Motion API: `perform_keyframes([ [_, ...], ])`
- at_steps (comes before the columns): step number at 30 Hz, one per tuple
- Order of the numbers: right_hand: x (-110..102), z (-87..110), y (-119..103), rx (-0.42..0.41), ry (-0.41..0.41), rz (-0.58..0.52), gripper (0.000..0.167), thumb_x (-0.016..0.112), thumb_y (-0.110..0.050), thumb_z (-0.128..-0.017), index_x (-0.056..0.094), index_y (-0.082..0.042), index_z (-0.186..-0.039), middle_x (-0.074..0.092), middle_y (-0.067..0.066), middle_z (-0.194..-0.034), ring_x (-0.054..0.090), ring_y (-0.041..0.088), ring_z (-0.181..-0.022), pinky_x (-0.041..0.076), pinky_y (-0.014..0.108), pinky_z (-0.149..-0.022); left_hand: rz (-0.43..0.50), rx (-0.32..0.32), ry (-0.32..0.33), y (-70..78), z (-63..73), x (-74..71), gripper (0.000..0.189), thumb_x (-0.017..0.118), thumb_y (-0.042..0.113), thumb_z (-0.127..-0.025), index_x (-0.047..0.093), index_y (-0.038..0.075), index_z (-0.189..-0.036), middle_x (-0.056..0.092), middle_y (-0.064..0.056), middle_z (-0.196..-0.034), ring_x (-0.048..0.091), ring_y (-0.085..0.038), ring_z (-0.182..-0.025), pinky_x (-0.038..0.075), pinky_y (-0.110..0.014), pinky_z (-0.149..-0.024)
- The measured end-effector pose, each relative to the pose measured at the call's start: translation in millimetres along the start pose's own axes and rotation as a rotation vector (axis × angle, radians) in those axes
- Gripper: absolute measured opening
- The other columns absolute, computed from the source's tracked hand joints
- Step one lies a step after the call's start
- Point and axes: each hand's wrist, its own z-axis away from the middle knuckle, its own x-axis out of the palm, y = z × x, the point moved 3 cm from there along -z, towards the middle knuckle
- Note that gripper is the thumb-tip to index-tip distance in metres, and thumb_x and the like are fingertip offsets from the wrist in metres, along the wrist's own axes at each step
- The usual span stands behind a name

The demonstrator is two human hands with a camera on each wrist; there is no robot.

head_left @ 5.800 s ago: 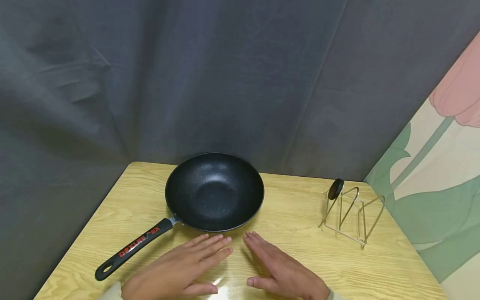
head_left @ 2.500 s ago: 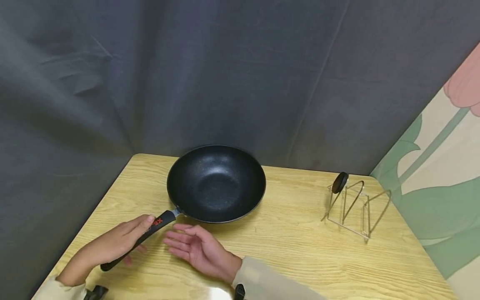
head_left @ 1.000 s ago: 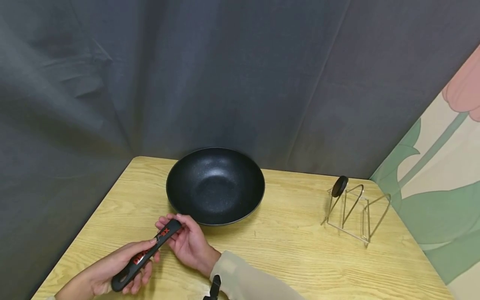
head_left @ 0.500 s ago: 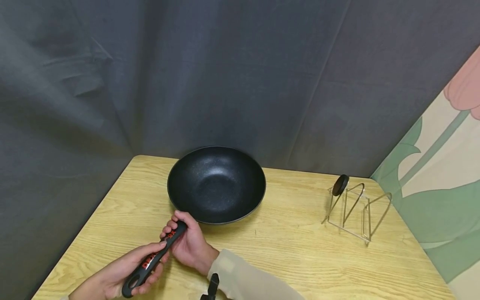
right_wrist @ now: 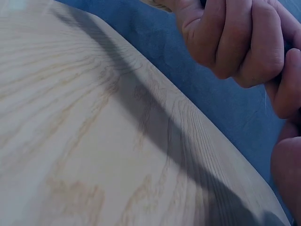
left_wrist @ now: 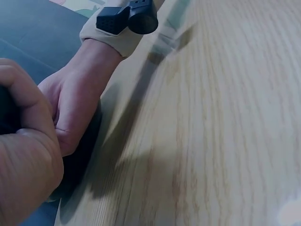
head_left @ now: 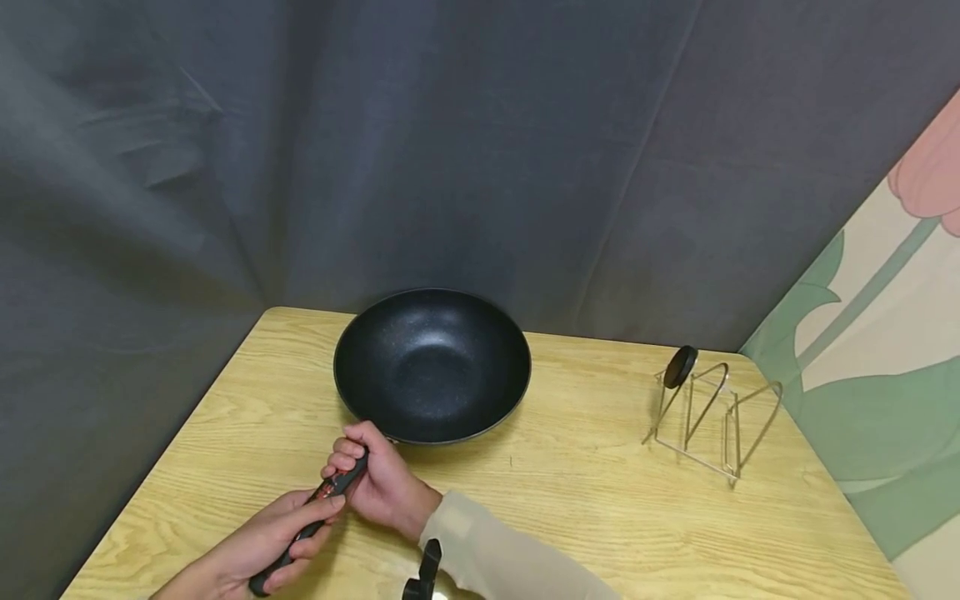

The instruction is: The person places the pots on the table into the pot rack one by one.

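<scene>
A black wok (head_left: 432, 367) sits on the wooden table at the back, left of centre, its bowl facing up. Its black handle (head_left: 339, 480) with red lettering slants toward the front left. My right hand (head_left: 392, 485) wraps the upper part of the handle near the wok's rim, hiding where it joins. Lower down, my left hand (head_left: 276, 537) grips the handle with the thumb along the top. In the left wrist view the left hand (left_wrist: 30, 162) is curled at the edge, close beside the right hand (left_wrist: 77, 96). The left hand's curled fingers (right_wrist: 235, 37) show in the right wrist view.
A thin wire rack (head_left: 697, 459) with a black round disc (head_left: 680, 367) on it stands at the table's right. Dark grey cloth (head_left: 480, 167) hangs behind the table (head_left: 570, 467), and a flower-patterned cloth (head_left: 870, 400) borders the right side.
Both hands came from beside the wok onto its handle, left first, then right. The handle has swung rightward and toward the front. Lately the left hand has slid up beside the right.
</scene>
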Motion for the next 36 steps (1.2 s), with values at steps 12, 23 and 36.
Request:
perform_keyframes([
  [12,-2.1,1.0,-0.9,0.022,0.0,0.035,0.039,0.039,-0.016,-0.104,0.038,-0.021,-0.066,0.034,-0.014,-0.063,0.039,-0.001,-0.057,0.041,0.016,-0.071,-0.161,0.046,0.07,-7.0,-4.5,-1.2,0.026,0.044,0.022,-0.112,0.054,0.0,-0.103,0.046,0.007,-0.064,0.045,-0.003,-0.041,0.035,-0.019,-0.038],
  [23,-9.6,1.4,-3.5,0.033,-0.024,0.094,0.04,0.034,-0.016,-0.106,0.038,-0.021,-0.067,0.035,-0.014,-0.062,0.039,-0.001,-0.057,0.04,0.016,-0.068,-0.248,0.093,0.156,-18.2,-12.6,-0.7,0.026,0.048,0.02,-0.11,0.053,-0.001,-0.097,0.045,0.006,-0.061,0.044,-0.003,-0.04,0.035,-0.019,-0.037],
  [36,-23.2,9.1,-10.1,0.024,-0.098,0.181,0.029,0.042,-0.013,-0.105,0.036,-0.023,-0.078,0.035,-0.013,-0.065,0.04,0.0,-0.06,0.041,0.021,-0.072,-0.328,0.077,0.288,-35.0,-25.5,-0.4,0.03,0.055,0.025,-0.108,0.056,-0.005,-0.105,0.044,0.004,-0.057,0.041,-0.005,-0.038,0.033,-0.021,-0.038],
])
